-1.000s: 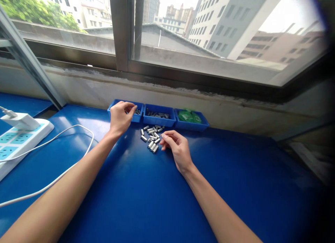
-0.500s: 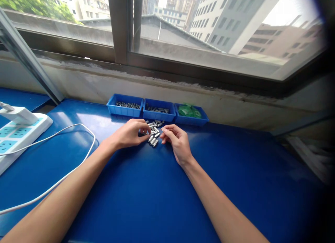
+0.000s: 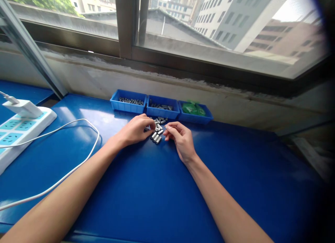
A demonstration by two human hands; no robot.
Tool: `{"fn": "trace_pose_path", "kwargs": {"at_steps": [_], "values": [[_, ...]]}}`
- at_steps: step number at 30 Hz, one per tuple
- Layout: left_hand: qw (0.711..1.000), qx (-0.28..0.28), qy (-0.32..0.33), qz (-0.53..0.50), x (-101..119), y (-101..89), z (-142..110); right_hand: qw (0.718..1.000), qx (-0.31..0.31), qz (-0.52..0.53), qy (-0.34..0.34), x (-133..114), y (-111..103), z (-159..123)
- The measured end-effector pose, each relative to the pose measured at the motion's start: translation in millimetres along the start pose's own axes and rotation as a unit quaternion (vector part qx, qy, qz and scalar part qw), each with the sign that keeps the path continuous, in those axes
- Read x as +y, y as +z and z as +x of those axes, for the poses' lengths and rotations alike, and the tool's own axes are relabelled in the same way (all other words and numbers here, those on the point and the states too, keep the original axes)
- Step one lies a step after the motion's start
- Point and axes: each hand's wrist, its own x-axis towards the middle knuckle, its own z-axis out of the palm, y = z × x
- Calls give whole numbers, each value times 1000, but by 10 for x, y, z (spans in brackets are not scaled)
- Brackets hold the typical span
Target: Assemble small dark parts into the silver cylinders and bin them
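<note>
A loose pile of small silvery metal spacers (image 3: pixel 158 134) lies on the blue table (image 3: pixel 151 187) between my hands. My left hand (image 3: pixel 138 128) is at the pile's left edge, fingers curled and thumb and forefinger drawn close together. Whatever sits between those fingertips is too small to make out, and the hand hides some spacers. On the other side, my right hand (image 3: pixel 182 140) is held just right of the pile in a pinch. A tiny pale glint shows at its fingertips, but I cannot tell what it is.
Behind the pile stand three blue bins: a left bin (image 3: pixel 128 107) of small metal parts, a middle bin (image 3: pixel 162 112) of longer ones, and a right bin (image 3: pixel 196 117) with green plastic packets (image 3: pixel 193 108). A power strip (image 3: pixel 43 121) and white cable (image 3: pixel 78 166) lie left.
The whole view has shifted slightly, moving the scene right and a little up. My left thumb and forefinger have shifted a little at the pile; my right hand keeps its pinch.
</note>
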Motion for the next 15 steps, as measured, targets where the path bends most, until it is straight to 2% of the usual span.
{"fn": "trace_pose_path", "kwargs": {"at_steps": [3,6,8,10,12,15], "values": [[998,51,-28,-39,40,-33,22,1000,-1,0,2,4,-1,2],[982,84,-101,-136,95,-85,49,1000,-3,-4,4,5,-3,4],[953,77,-161,-247,127,-121,57,1000,-2,-9,6,1,-4,5],[911,62,-204,-352,145,-149,53,1000,-1,-14,6,-4,-5,7],[877,53,-225,-420,146,-165,42,1000,-4,-18,5,-5,-6,9],[848,46,-233,-474,129,-162,27,1000,-7,-21,2,1,-9,11]]}}
